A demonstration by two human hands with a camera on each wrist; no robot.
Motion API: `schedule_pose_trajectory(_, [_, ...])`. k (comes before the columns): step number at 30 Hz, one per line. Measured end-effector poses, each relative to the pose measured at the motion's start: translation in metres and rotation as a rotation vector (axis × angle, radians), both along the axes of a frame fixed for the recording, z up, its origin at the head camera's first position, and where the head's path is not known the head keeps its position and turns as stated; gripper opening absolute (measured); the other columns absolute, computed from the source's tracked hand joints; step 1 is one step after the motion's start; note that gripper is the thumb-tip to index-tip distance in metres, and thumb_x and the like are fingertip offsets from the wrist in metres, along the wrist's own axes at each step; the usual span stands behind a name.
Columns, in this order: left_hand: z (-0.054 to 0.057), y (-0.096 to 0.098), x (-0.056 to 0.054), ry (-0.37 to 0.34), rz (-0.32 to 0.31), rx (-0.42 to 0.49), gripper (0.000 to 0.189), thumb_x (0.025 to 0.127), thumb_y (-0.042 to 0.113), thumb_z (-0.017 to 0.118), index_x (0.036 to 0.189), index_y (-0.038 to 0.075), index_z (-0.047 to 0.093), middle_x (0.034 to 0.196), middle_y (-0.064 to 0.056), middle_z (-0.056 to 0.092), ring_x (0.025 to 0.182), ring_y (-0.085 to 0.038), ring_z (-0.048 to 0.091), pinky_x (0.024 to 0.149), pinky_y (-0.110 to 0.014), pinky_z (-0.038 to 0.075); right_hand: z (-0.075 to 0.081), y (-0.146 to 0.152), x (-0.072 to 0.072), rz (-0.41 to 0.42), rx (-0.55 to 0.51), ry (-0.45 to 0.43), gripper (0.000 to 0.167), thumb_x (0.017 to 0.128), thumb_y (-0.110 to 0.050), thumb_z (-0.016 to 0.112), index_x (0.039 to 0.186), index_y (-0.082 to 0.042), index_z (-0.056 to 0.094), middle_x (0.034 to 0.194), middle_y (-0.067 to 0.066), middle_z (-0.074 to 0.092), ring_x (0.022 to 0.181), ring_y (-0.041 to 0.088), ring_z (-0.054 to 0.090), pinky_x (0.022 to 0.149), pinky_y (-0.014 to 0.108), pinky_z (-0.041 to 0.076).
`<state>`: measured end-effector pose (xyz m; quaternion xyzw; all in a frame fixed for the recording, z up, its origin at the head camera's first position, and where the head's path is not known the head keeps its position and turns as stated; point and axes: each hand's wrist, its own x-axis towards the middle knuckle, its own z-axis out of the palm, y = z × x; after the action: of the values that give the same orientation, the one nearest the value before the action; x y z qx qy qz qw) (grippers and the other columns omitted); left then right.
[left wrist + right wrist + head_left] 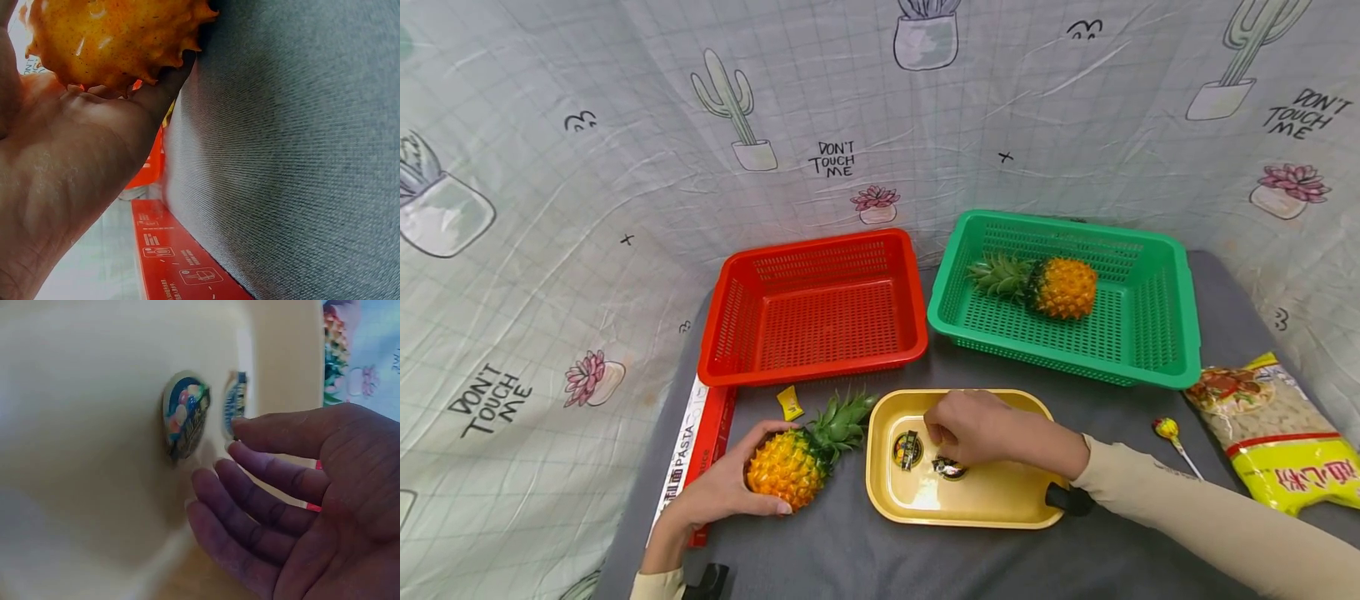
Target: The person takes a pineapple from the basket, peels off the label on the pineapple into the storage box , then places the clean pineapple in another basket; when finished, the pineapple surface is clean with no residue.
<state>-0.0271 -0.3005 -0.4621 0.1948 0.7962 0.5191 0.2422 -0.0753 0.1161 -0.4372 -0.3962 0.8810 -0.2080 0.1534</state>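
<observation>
On the left, my left hand [730, 479] grips a small orange pineapple [786, 471] lying on its side, thumb on the near side and fingers on the far side. Its green crown points towards the gold tray [883, 500]. Over that tray hovers my right hand [973, 425], its fingers loosely bent. Two small round badge-like pieces lie in the tray: one dark disc [907, 450] to the left of the hand and another disc [950, 468] just below it. In the right wrist view the thumb and fingertips [203, 481] stand apart, close to the discs, and hold nothing visible.
Behind stand a red basket [917, 333] and a green basket [1183, 333], the latter holding another pineapple [1063, 287]. A yellow wrapped sweet [790, 402] and a long red-and-white pasta box [696, 454] lie left. To the right are a lollipop [1167, 428] and a yellow food bag [1281, 433].
</observation>
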Motion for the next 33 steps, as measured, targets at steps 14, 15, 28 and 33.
schedule_pose_trajectory(14, [-0.001,0.000,-0.001,-0.019,0.006,-0.009,0.093,0.082,0.013,0.092,0.157,0.017,0.038,0.143,-0.014,0.050,0.117,-0.037,0.056,0.088,-0.043,0.057,0.028,-0.034,-0.004,0.082,-0.263,-0.029,0.011,0.095,-0.005,0.073,0.104,-0.012,0.075,0.089,-0.007,0.065,0.070,0.001,0.059,0.065,0.022,0.052])
schedule_pose_trajectory(15, [-0.001,0.000,-0.001,-0.020,0.008,-0.012,0.093,0.082,0.013,0.092,0.157,0.018,0.038,0.143,-0.014,0.050,0.117,-0.037,0.056,0.089,-0.043,0.057,0.030,-0.038,-0.004,0.089,-0.273,-0.038,0.014,0.096,-0.006,0.073,0.109,-0.010,0.075,0.094,-0.004,0.066,0.075,0.003,0.062,0.068,0.022,0.054])
schedule_pose_trajectory(28, [-0.002,0.000,-0.003,-0.009,0.009,-0.024,0.090,0.081,0.015,0.093,0.154,0.024,0.042,0.140,-0.012,0.052,0.118,-0.036,0.055,0.092,-0.042,0.053,0.039,-0.090,0.001,0.160,-0.284,0.097,0.049,0.097,-0.024,0.080,0.142,-0.014,0.064,0.133,0.005,0.062,0.119,0.017,0.058,0.102,0.032,0.051])
schedule_pose_trajectory(33, [-0.002,0.000,-0.002,-0.012,0.013,-0.033,0.090,0.080,0.016,0.093,0.154,0.024,0.042,0.139,-0.012,0.053,0.117,-0.036,0.056,0.091,-0.042,0.053,0.037,-0.103,0.000,0.192,-0.259,0.117,0.052,0.096,-0.027,0.081,0.144,-0.016,0.063,0.135,0.003,0.062,0.122,0.016,0.057,0.103,0.030,0.050])
